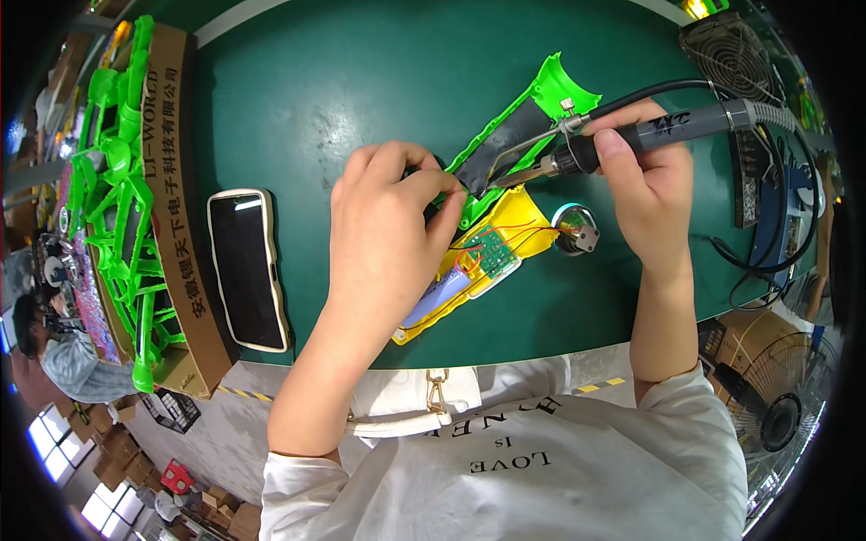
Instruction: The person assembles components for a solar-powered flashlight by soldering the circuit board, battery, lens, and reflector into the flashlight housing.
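Note:
My right hand (pixel 654 189) grips a soldering iron (pixel 690 129), dark-handled, with a metal feed tube clamped alongside it. Its tip points down-left, close to the fingers of my left hand (pixel 383 216). Those fingers are pinched together over the lower end of a green plastic shell (pixel 552 88) with a dark inner face; whatever they hold is hidden. Just below lies a yellow shell (pixel 528 216), partly covered by my left hand. Inside it are a green circuit board (pixel 492 254), red wires and a blue cylindrical battery (pixel 440 296). Wires lead to a small round part (pixel 577 231) at its right.
A phone (pixel 245 270) in a pale case lies left on the green table (pixel 280 99). Beyond it, a cardboard box (pixel 185 198) holds several green plastic shells (pixel 126 207). Black cables (pixel 816 194) loop at right, near a vented metal box (pixel 726 50). A fan (pixel 780 419) stands lower right.

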Available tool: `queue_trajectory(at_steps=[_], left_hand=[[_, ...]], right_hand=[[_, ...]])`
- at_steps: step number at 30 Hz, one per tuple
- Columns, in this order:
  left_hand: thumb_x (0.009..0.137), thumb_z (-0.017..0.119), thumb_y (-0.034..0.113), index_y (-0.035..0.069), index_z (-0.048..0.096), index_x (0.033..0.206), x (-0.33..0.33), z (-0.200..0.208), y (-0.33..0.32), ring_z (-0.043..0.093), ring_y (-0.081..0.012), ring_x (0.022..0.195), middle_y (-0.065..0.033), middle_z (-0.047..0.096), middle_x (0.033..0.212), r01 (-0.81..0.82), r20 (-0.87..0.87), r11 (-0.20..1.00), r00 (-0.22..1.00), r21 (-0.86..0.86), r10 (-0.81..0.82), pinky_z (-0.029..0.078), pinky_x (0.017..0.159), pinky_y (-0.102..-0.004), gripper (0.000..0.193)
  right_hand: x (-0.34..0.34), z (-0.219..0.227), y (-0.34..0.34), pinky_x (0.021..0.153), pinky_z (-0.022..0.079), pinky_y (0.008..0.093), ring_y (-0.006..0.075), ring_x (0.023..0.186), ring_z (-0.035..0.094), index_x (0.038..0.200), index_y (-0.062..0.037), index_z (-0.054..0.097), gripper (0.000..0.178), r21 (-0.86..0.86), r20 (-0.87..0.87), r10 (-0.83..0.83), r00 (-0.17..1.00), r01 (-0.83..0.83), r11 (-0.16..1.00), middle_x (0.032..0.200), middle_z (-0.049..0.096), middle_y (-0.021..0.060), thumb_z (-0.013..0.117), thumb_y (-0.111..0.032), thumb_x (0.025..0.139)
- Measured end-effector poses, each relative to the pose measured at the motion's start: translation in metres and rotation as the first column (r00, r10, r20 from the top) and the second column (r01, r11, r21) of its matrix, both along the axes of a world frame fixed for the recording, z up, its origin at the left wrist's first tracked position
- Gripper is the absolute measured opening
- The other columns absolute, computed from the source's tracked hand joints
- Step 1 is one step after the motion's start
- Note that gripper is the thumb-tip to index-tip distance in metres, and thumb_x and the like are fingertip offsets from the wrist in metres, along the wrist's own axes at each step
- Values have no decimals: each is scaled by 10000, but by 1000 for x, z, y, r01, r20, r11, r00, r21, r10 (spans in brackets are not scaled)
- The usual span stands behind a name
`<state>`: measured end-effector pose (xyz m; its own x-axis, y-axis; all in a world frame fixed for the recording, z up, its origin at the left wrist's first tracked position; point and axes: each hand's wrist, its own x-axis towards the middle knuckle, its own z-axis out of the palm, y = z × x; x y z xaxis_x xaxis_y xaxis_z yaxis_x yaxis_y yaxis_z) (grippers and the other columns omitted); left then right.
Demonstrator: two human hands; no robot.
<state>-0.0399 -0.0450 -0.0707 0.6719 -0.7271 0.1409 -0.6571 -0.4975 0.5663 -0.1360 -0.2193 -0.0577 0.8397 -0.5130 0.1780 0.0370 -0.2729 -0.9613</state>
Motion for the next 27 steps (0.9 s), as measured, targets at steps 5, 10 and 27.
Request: queue_trajectory(at_steps=[5,10,27], left_hand=[[653,650,64,35,631,733,0,-1,-2,488,-225,824,-51,543,825,22,20,1000,1000,6,-22,400,741,-326,87],[649,650,61,35,631,733,-1,-1,-3,490,-227,819,-53,543,820,14,35,1000,999,18,-15,401,737,-330,90],[650,647,61,32,632,732,0,-5,-3,493,-229,804,-54,545,812,15,49,1000,999,8,-15,404,730,-330,88]], right_hand=[[0,0,0,499,291,185,30,575,367,764,10,527,73,-4,-11,4,1000,-4,1000,683,465,-17,554,-56,779],[-1,0,0,491,285,186,29,565,363,761,9,528,77,-12,-35,1,999,-2,1000,671,458,-21,559,-61,776],[-1,1,0,483,278,187,29,553,355,757,7,530,81,-52,-45,4,999,-6,999,668,456,-19,563,-65,773]])
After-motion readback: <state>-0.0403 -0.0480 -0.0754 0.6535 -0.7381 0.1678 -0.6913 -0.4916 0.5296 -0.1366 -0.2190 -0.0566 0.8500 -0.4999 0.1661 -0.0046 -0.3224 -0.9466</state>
